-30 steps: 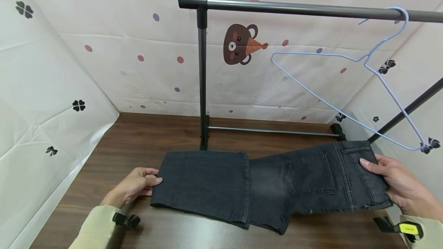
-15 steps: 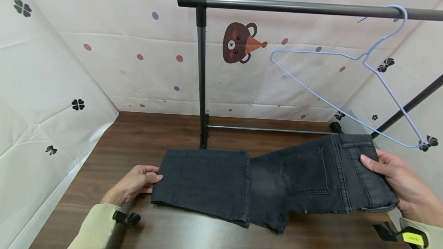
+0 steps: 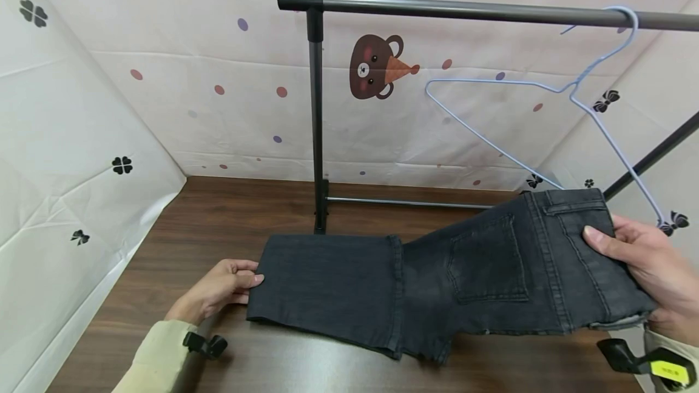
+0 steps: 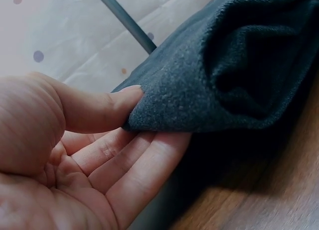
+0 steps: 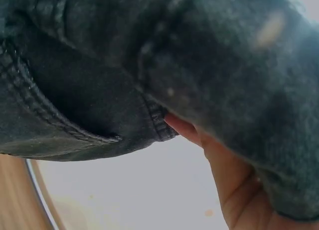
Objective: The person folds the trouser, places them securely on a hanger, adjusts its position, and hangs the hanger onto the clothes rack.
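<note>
Dark grey jeans (image 3: 486, 265) stretch between my two hands, one leg end folded back over the left part with its hem facing right. My left hand (image 3: 221, 290) pinches the folded left edge between thumb and fingers; the left wrist view shows the thumb on top of the cloth (image 4: 169, 100) and the fingers beneath. At the other end, my right hand (image 3: 652, 259) grips the jeans, thumb on top, holding that end raised off the floor. In the right wrist view its fingers (image 5: 229, 165) show under the denim, partly hidden by it.
A light blue wire hanger (image 3: 584, 87) hangs from the black rack bar (image 3: 448, 8), its lower corner behind the raised jeans. The rack's upright (image 3: 317, 120) stands behind the folded part. White printed sheets (image 3: 82, 114) enclose the brown wood-grain surface (image 3: 218, 217).
My right hand has lifted its end of the jeans and shifted right, so the cloth now covers part of the hanger's bottom bar. My left hand has slid slightly right with the folded end.
</note>
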A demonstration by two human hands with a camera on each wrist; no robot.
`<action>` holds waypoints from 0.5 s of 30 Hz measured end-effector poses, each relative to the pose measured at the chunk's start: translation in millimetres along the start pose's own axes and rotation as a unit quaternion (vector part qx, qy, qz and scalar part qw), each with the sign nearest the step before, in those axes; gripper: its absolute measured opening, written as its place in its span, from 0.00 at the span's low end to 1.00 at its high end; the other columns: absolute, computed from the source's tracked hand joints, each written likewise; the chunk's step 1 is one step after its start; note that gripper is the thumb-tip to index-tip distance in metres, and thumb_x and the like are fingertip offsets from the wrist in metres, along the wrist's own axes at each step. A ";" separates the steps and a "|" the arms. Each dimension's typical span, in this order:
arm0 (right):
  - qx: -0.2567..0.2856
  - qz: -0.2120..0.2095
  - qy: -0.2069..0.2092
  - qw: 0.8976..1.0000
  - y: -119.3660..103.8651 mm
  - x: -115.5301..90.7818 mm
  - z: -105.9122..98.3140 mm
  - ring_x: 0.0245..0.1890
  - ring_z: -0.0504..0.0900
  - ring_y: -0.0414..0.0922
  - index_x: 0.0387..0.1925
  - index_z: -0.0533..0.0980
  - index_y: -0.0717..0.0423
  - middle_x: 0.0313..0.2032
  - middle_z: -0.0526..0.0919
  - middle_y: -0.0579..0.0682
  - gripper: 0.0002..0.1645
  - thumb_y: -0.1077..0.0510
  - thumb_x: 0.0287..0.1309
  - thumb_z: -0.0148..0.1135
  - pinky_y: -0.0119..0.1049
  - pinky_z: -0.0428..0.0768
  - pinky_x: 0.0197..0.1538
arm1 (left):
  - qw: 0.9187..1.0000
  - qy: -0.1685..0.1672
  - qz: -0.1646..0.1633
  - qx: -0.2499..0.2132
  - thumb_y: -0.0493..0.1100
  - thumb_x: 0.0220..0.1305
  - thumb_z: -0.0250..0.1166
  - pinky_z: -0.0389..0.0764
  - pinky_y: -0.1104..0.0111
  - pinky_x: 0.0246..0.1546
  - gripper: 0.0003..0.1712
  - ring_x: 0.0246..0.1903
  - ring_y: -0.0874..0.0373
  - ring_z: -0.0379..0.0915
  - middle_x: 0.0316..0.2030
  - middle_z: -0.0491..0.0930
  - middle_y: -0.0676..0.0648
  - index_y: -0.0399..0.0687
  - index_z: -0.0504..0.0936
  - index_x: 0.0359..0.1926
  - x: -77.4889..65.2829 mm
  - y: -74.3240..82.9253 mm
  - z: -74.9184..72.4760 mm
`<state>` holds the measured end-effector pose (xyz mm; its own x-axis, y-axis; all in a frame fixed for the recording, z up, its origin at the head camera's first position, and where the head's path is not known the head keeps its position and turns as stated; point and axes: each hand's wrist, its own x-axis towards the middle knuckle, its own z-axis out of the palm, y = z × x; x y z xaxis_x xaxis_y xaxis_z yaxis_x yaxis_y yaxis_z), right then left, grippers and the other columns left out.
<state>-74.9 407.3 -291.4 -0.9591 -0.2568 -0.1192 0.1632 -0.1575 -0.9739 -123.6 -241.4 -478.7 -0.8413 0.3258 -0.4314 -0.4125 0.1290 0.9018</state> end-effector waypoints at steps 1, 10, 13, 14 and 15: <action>-0.004 -0.007 -0.003 1.000 -1.7 0.1 0.2 0.33 0.93 0.55 0.57 0.79 0.50 0.39 0.91 0.59 0.24 0.67 0.83 0.36 0.48 0.88 0.32 | 1.000 -0.005 0.002 -0.004 0.39 0.72 0.66 0.90 0.65 0.39 0.37 0.36 0.59 0.88 0.39 0.90 0.52 0.21 0.62 0.71 0.3 0.3 1.1; -0.060 -0.033 -0.029 0.997 -19.1 4.7 -2.0 0.31 0.92 0.56 0.61 0.77 0.48 0.40 0.91 0.59 0.26 0.68 0.83 0.34 0.50 0.87 0.30 | 0.999 -0.014 0.010 -0.028 0.39 0.73 0.66 0.89 0.67 0.37 0.41 0.36 0.63 0.87 0.36 0.88 0.55 0.23 0.55 0.75 5.2 1.5 16.1; -0.070 -0.039 -0.025 0.996 -23.3 5.7 -2.6 0.30 0.92 0.56 0.61 0.76 0.48 0.39 0.90 0.59 0.26 0.68 0.82 0.34 0.50 0.87 0.28 | 0.999 -0.017 0.010 -0.036 0.39 0.72 0.65 0.89 0.67 0.38 0.44 0.36 0.64 0.87 0.36 0.88 0.56 0.23 0.51 0.76 7.8 0.7 23.2; -0.075 -0.040 -0.023 0.996 -24.3 5.9 -2.4 0.30 0.92 0.56 0.61 0.76 0.48 0.39 0.90 0.59 0.25 0.68 0.82 0.34 0.50 0.87 0.28 | 0.999 -0.020 0.010 -0.039 0.39 0.72 0.65 0.89 0.67 0.38 0.44 0.36 0.64 0.87 0.36 0.88 0.56 0.23 0.51 0.76 8.5 0.2 25.5; -0.078 -0.040 -0.019 0.996 -25.2 6.0 -2.0 0.30 0.92 0.56 0.61 0.76 0.48 0.39 0.90 0.59 0.25 0.68 0.82 0.35 0.50 0.87 0.28 | 0.999 -0.025 0.011 -0.042 0.39 0.73 0.65 0.89 0.67 0.38 0.44 0.37 0.64 0.87 0.37 0.88 0.56 0.23 0.50 0.76 9.1 -0.4 27.9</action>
<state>-85.2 411.6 -268.0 -0.9578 -0.2852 -0.0347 0.0453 -0.0307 -0.9985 -121.3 -212.4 -482.2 -0.8334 0.3736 -0.4073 -0.4229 0.0436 0.9051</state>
